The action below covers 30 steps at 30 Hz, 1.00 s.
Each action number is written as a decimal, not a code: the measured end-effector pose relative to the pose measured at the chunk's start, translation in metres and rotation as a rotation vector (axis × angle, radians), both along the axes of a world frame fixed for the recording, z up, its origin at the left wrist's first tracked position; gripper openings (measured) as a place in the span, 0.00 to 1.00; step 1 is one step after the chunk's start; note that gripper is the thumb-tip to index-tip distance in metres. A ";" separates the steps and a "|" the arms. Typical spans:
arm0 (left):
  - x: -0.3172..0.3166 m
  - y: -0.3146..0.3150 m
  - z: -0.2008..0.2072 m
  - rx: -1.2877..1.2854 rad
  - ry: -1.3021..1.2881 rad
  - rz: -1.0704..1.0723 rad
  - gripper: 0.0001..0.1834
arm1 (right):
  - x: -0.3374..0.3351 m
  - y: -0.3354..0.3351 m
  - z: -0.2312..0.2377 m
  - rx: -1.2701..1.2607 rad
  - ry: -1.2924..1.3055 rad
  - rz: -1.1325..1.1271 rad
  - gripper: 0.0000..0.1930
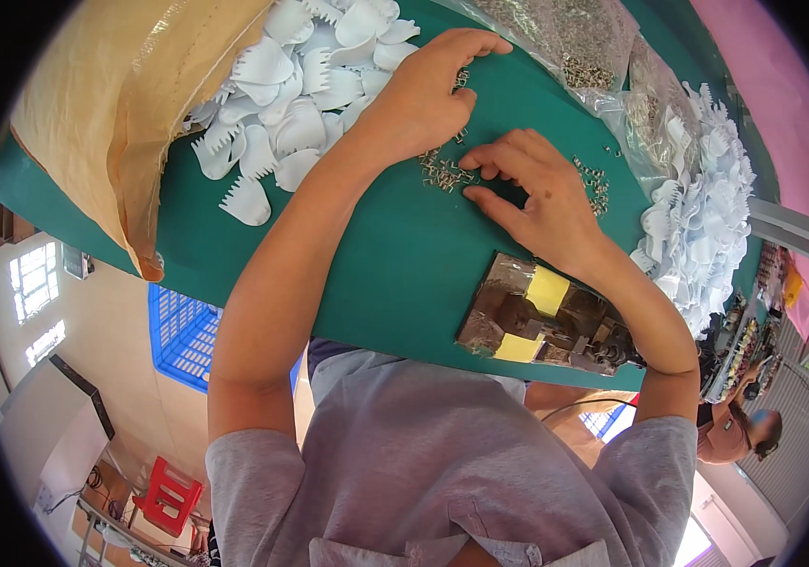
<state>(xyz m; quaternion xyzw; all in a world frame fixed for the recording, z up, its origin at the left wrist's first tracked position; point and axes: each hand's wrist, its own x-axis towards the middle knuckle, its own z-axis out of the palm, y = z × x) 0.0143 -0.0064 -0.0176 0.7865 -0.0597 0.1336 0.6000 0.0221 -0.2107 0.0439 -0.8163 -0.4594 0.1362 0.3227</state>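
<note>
Metal bits point(442, 175) lie between white piles point(298, 125).

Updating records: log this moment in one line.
left hand: by metal bits; right hand: by metal bits; white pieces: both sides; block: near right hand

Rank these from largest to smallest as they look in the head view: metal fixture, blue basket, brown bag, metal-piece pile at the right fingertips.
1. Brown bag
2. Metal fixture
3. Blue basket, visible part only; the rest is hidden
4. Metal-piece pile
</note>
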 end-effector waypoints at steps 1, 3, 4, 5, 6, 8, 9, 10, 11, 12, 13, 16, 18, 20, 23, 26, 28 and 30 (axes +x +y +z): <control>0.000 0.000 0.001 -0.001 0.000 -0.002 0.32 | 0.000 0.000 -0.002 -0.003 -0.021 0.003 0.13; -0.001 0.000 0.003 0.004 0.034 0.005 0.32 | 0.000 -0.001 -0.003 0.000 -0.026 0.000 0.13; -0.001 0.000 0.003 0.005 0.035 0.006 0.32 | 0.000 -0.001 -0.003 0.003 -0.030 -0.001 0.13; -0.001 0.000 0.002 0.002 0.028 0.003 0.32 | -0.001 -0.002 -0.003 0.004 -0.029 0.000 0.13; -0.001 0.000 0.002 -0.002 0.021 0.000 0.32 | -0.001 -0.003 -0.003 0.011 -0.018 -0.012 0.13; -0.001 -0.001 0.003 -0.001 0.024 0.003 0.32 | -0.001 -0.004 -0.004 0.019 -0.006 -0.024 0.12; -0.002 -0.001 0.003 0.000 0.026 0.005 0.32 | 0.000 -0.006 -0.003 0.015 -0.011 -0.032 0.12; -0.002 -0.001 0.003 0.000 0.027 0.005 0.32 | 0.001 -0.007 -0.003 0.011 -0.016 -0.040 0.12; -0.002 -0.001 0.002 0.001 0.024 0.007 0.32 | 0.001 -0.008 -0.003 0.010 -0.015 -0.040 0.12; -0.001 0.000 0.002 0.002 0.019 0.008 0.32 | 0.001 -0.008 -0.002 -0.005 -0.008 -0.048 0.11; -0.001 0.000 0.001 0.002 0.019 0.008 0.32 | 0.001 -0.009 -0.001 -0.021 0.000 -0.055 0.11; -0.001 0.000 0.002 0.017 0.014 0.007 0.32 | -0.002 -0.006 0.002 -0.022 0.065 -0.116 0.11; -0.002 0.000 0.003 0.017 0.033 0.002 0.33 | -0.001 -0.007 0.002 -0.025 0.055 -0.104 0.11; -0.002 0.000 0.003 0.016 0.033 0.006 0.33 | 0.000 -0.007 0.001 -0.027 0.045 -0.092 0.11; -0.002 -0.001 0.005 0.008 0.038 0.007 0.32 | 0.000 -0.009 0.000 -0.018 0.005 -0.066 0.10; -0.002 -0.001 0.004 0.006 0.035 0.009 0.32 | 0.000 -0.010 0.001 -0.002 -0.047 -0.035 0.10; -0.001 -0.001 0.003 0.008 0.026 0.012 0.32 | 0.001 -0.013 0.003 -0.033 -0.035 -0.039 0.09; -0.002 -0.001 0.002 0.006 0.035 0.017 0.32 | 0.003 -0.020 0.010 -0.096 -0.073 -0.034 0.08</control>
